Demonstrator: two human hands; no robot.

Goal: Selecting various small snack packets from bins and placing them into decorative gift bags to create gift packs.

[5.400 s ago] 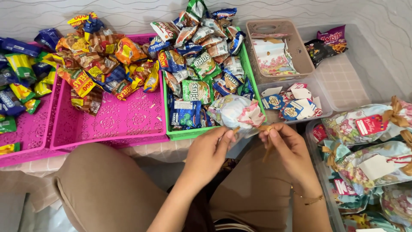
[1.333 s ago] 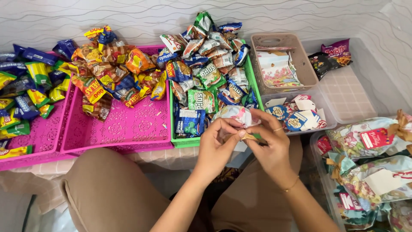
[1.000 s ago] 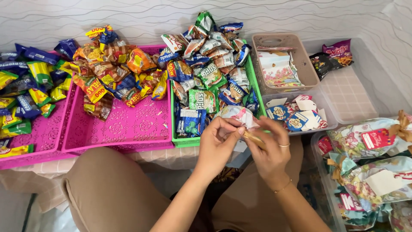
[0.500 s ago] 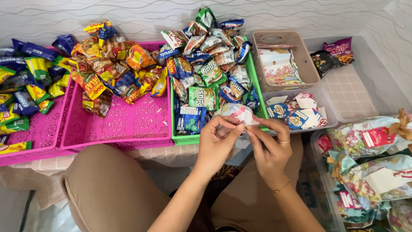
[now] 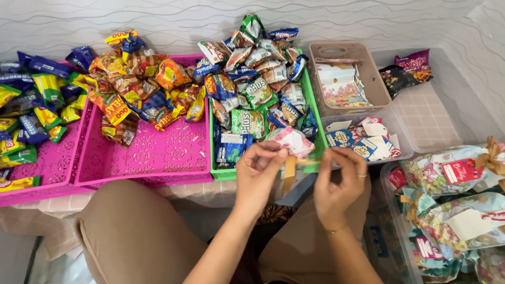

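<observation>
My left hand (image 5: pixel 259 167) pinches the neck of a small pink-and-white bag (image 5: pixel 292 141), near the green tray (image 5: pixel 310 100). My right hand (image 5: pixel 336 176) pinches a gold ribbon (image 5: pixel 290 171) stretched between both hands.

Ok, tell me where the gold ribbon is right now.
In the head view, the gold ribbon is stretched between the left hand and right hand, just below the small gift bag, in front of the green tray.

Both hands, left hand (image 5: pixel 259 169) and right hand (image 5: pixel 336 181), pinch a gold ribbon (image 5: pixel 290 169) at a small gift pouch (image 5: pixel 292 140) before the green tray (image 5: pixel 314 118).
</observation>
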